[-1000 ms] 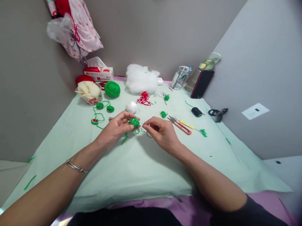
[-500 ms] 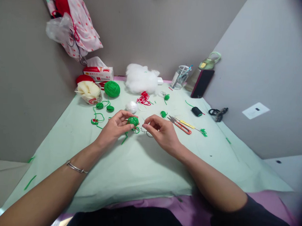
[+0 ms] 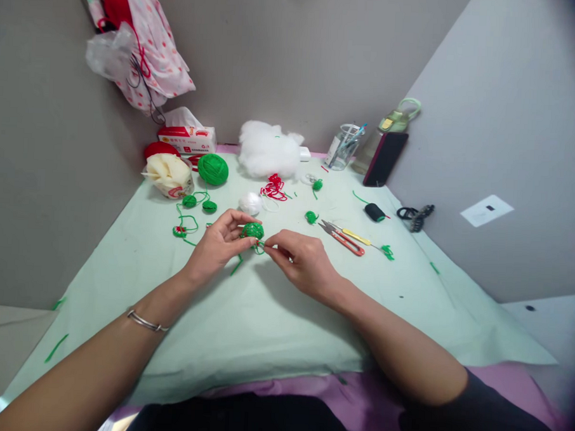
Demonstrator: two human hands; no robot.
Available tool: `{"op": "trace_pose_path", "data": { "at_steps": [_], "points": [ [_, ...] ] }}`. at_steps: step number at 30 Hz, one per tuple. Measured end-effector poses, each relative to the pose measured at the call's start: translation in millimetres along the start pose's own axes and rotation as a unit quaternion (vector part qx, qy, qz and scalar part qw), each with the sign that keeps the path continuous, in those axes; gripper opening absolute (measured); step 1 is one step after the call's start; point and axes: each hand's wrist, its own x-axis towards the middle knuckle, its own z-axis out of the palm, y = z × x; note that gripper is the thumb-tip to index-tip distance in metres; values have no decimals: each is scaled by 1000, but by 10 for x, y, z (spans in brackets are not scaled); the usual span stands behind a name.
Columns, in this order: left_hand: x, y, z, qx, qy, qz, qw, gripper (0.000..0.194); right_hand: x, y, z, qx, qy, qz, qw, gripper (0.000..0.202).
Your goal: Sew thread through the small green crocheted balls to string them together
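Between the thumb and fingers of my left hand (image 3: 220, 238) is a small green crocheted ball (image 3: 253, 230) with bits of red at its lower side. Green yarn ends hang below it. My right hand (image 3: 301, 257) pinches close against the ball's lower right side. A thin needle with dark thread showed at these fingertips a moment earlier; now the fingers mostly hide it. Just behind the hands lies a white yarn ball (image 3: 250, 204). Orange-handled thread snips (image 3: 346, 239) and a yellow-handled crochet hook (image 3: 357, 236) lie right of my right hand.
White stuffing (image 3: 270, 150), a green yarn ball (image 3: 213, 169) and a tissue pack (image 3: 186, 138) stand at the back. Small green crocheted pieces (image 3: 210, 206) and red yarn (image 3: 274, 187) lie around. Right are a cup (image 3: 342, 148), a phone (image 3: 386, 159) and a black thread spool (image 3: 375, 212).
My right hand has moved left and slightly down, bringing its fingertips to the green ball. The dark thread loop beside it no longer shows. My left hand holds nearly still.
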Motion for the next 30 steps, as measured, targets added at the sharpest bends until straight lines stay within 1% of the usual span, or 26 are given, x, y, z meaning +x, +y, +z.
{"op": "trace_pose_path", "data": {
  "at_steps": [2, 4, 5, 8, 10, 12, 14, 15, 17, 20, 22, 24, 27, 28, 30],
  "points": [
    [-3, 1, 5, -8, -6, 2, 1000, 30, 26, 9, -20, 72, 23, 70, 995, 12],
    [-5, -2, 11, -17, -10, 9, 1000, 29, 58, 20, -29, 166, 35, 139, 976, 18],
    [-6, -5, 13, -20, -11, 14, 1000, 29, 72, 23, -27, 211, 30, 164, 963, 23],
    [-5, -18, 10, -26, -4, 23, 999, 29, 104, 22, -4, 298, -20, 211, 931, 33],
    [-4, -21, 7, -27, 2, 24, 999, 30, 116, 16, 11, 331, -40, 239, 912, 33],
    [-4, -15, 11, -19, 3, 25, 1000, 31, 122, 11, 15, 362, -33, 262, 894, 32],
    [-6, -4, 24, -1, -2, 27, 1000, 30, 122, 2, 9, 386, -17, 265, 883, 30],
    [-7, 1, 32, 10, -6, 29, 1000, 29, 118, -6, 4, 392, -13, 258, 883, 30],
    [-9, 7, 44, 29, -9, 33, 999, 27, 103, -33, -9, 386, -15, 231, 893, 28],
    [-7, -2, 43, 39, -14, 21, 999, 28, 71, -81, -31, 331, -53, 169, 927, 22],
    [-3, -12, 33, 19, -25, -3, 1000, 29, 55, -95, -57, 278, -62, 131, 950, 19],
    [0, -13, 26, -23, -40, -25, 999, 30, 50, -84, -98, 234, -34, 111, 965, 20],
    [-6, 13, 30, -77, -54, -42, 995, 28, 56, -39, -173, 183, 35, 107, 977, 20],
    [-10, 26, 34, -86, -54, -44, 994, 28, 58, -26, -194, 165, 48, 105, 980, 19],
    [-18, 47, 41, -95, -53, -44, 993, 27, 58, -8, -214, 131, 49, 93, 986, 20]
  ]
}}
